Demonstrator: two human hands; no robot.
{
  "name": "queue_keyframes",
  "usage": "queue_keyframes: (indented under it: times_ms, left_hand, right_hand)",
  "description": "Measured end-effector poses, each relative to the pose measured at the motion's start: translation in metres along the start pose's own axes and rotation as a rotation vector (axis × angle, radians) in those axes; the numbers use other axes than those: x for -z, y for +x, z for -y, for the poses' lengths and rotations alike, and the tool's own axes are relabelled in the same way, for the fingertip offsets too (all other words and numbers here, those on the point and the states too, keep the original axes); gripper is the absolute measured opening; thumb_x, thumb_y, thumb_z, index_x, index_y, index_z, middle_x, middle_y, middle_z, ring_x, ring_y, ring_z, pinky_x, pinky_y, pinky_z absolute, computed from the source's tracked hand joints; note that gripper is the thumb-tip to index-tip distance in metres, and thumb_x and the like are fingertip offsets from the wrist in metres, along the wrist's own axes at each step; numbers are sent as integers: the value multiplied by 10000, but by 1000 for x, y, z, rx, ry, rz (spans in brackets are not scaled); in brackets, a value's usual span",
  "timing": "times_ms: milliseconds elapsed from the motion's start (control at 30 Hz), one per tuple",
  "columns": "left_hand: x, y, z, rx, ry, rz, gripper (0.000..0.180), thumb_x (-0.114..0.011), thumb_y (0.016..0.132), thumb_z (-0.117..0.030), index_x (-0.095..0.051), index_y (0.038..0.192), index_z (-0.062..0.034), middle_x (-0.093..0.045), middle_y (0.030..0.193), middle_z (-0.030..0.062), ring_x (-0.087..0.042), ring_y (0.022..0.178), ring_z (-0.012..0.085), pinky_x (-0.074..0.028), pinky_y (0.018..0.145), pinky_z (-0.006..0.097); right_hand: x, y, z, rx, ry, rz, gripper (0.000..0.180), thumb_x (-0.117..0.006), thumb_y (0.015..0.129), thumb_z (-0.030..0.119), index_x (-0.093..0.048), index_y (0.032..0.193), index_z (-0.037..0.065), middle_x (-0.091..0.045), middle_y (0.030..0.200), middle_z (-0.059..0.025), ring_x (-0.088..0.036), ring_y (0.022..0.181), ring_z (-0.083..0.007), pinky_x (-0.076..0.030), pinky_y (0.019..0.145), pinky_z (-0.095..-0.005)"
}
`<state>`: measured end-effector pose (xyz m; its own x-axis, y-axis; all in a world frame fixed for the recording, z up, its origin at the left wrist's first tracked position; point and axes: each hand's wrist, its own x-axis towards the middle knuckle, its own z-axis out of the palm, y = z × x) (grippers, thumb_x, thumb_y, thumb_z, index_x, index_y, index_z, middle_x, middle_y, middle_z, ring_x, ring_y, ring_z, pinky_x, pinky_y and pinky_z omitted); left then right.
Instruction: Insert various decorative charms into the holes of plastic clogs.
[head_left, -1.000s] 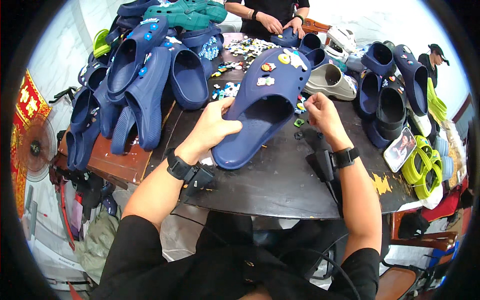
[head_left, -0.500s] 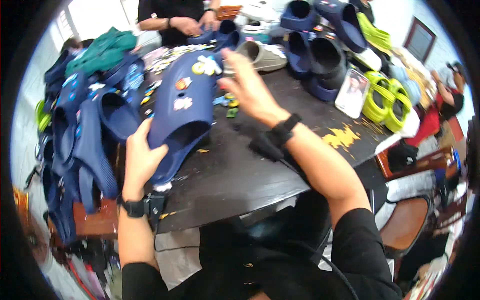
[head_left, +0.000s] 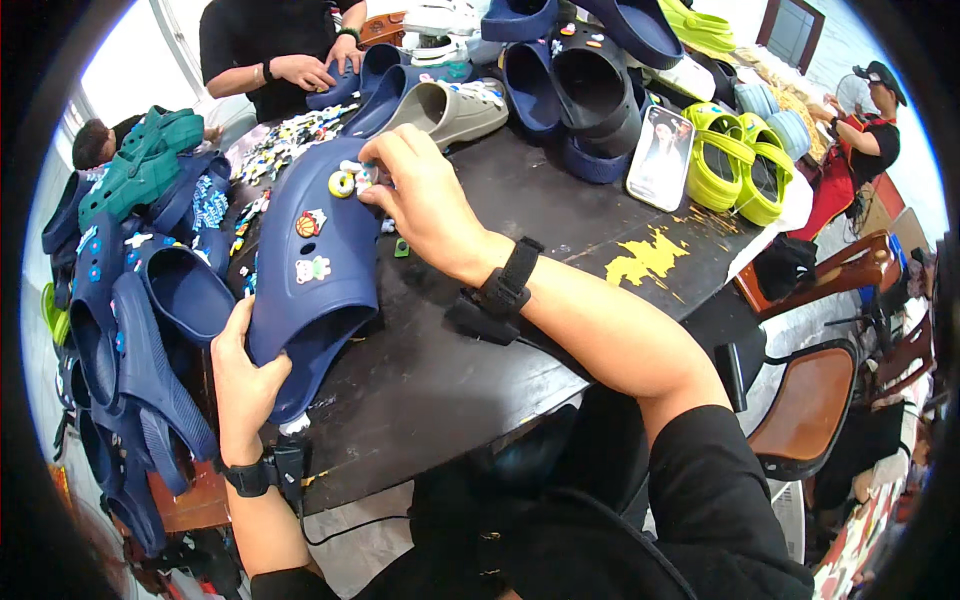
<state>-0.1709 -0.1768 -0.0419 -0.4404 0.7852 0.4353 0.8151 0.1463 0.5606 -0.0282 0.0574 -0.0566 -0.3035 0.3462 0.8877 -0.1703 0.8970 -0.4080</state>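
Since half a second ago my view has swung right, and I see my right hand (head_left: pixel 425 205) pinching a small charm at the navy clog's (head_left: pixel 315 265) far toe. My left hand (head_left: pixel 243 375) grips its near heel (firmly). The clog lies left on the black table (head_left: pixel 480 340); brown chairs (head_left: pixel 810 410) stand right.

A single head-worn fisheye view looks steeply down, close over the dark table (head_left: pixel 560 260), tilted leftward.

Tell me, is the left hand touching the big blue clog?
Touching. The head view shows the left hand wrapped round the heel end of the big blue clog, its fingers pressed against the rim.
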Motion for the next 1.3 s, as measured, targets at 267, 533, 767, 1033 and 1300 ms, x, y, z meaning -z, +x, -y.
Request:
queue_keyframes:
  times_ms: [267,533,767,1033,1300]
  left_hand:
    - [3,2,20,114,-193,-12,542,-557,682,0,-547,1211,119,-651,1113,162,-611,1047,206,-436,969,292]
    - [0,-1,7,18,-63,-29,537,-594,677,-13,-571,1203,97,-677,1066,161,-640,994,204,-465,937,300]
    - [2,0,-2,35,-9,-44,522,-629,643,-42,-599,1147,89,-694,929,174,-677,846,206,-517,822,302]
    - [4,-4,-15,65,52,11,555,-604,658,-55,-570,1193,85,-675,1057,175,-649,971,220,-476,920,308]
    - [3,-1,-15,134,-61,20,553,-587,650,-50,-575,1188,74,-669,1036,159,-639,954,207,-468,919,300]
  right_hand:
    - [3,-13,-1,-63,-85,199,264,-732,768,69,-531,939,43,-567,867,-138,-574,884,-353,-473,773,-442]
    - [7,-20,-45,-489,-286,671,358,-801,742,191,-650,1035,51,-694,980,-177,-661,973,-360,-520,817,-440]
    - [3,-2,-36,-280,-81,140,332,-734,827,139,-613,1114,26,-640,975,-167,-637,891,-304,-508,801,-394]
    - [-12,0,3,189,-32,235,524,-645,888,43,-488,1388,50,-452,1430,-176,-427,1339,-347,-356,1118,-406]
    - [-11,-1,14,189,9,219,434,-657,836,-42,-581,1253,53,-516,1322,-151,-499,1238,-337,-426,1048,-383]
